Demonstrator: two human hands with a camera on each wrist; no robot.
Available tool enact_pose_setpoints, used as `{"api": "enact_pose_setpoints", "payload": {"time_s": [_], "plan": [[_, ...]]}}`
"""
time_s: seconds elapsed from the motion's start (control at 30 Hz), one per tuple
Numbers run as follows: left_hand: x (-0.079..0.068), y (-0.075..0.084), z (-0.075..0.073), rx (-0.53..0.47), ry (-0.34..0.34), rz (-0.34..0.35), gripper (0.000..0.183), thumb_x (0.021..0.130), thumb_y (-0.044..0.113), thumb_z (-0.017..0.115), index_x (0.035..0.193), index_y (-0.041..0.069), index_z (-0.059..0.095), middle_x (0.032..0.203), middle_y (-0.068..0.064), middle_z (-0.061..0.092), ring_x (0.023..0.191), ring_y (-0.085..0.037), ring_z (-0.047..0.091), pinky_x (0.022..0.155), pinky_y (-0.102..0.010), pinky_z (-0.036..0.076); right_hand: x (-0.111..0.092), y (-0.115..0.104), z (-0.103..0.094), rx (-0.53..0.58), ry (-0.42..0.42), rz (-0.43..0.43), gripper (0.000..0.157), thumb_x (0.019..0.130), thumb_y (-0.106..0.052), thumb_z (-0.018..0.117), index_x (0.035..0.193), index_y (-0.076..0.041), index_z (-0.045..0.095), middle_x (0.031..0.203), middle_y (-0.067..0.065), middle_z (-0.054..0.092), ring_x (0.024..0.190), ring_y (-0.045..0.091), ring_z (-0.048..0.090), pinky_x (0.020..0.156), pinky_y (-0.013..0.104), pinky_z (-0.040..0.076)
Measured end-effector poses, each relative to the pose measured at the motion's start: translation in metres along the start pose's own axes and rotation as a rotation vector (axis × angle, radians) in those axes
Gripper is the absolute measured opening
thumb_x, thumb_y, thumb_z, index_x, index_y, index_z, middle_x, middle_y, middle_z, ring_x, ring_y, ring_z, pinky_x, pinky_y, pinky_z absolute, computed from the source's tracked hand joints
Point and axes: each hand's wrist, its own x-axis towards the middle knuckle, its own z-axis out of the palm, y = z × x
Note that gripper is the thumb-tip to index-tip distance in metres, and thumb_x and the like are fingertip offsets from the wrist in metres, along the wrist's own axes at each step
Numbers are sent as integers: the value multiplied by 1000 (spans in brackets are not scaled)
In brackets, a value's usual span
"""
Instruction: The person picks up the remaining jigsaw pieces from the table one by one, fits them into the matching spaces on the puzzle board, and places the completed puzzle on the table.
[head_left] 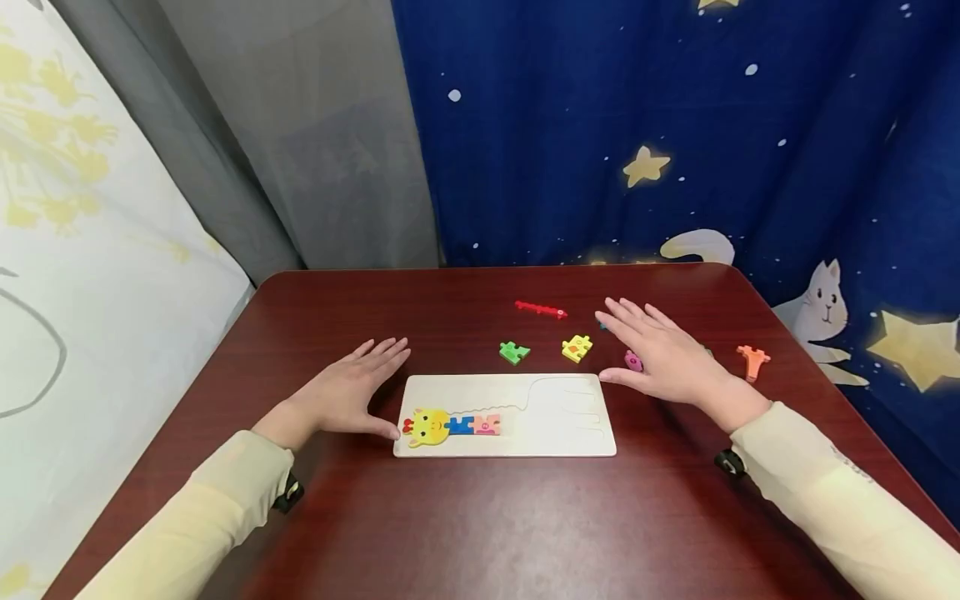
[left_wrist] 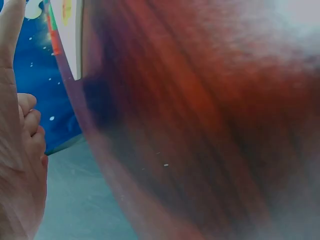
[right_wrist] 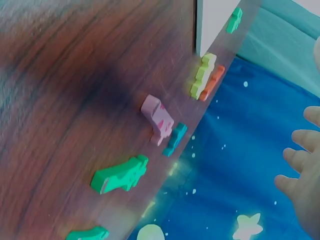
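A pale wooden puzzle board lies flat on the table. In its left part sit a yellow giraffe head, a blue piece and a pink piece in a row. My left hand spreads its fingers beside the board's left end, thumb tip at the lower left corner; whether it touches is unclear. Fingers spread and holding nothing, my right hand hovers over loose pieces past the upper right corner. A magenta piece and a teal piece are partly hidden by it in the head view.
Behind the board lie a green piece, a yellow piece and a long red strip. An orange piece is at far right. Another green piece shows in the right wrist view. Curtains hang beyond the table.
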Motion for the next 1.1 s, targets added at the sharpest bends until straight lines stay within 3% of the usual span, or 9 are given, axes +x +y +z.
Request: {"api": "enact_pose_setpoints", "payload": {"time_s": [0.47,0.73,1.1], "plan": [[-8,8,12,-3,-83,9,116,73,87,47,152,4,30,158,-12,25,144,-30,22,116,-46,19,13,-27,9,77,6,-13,67,90,-44,67,141,-2,49,143,18,47,132,33,43,108,53,32],[-11,10,19,-9,-75,41,113,76,85,46,152,3,30,157,-13,26,143,-31,25,115,-47,21,22,-42,16,213,-6,83,64,92,-47,63,140,-6,51,140,14,50,129,32,46,104,53,38],[-12,9,24,2,-108,21,114,75,87,40,155,7,24,160,-8,20,145,-26,18,117,-41,17,40,-60,29,364,29,204,52,91,-39,68,131,-7,59,129,10,59,114,28,58,94,48,48]]}}
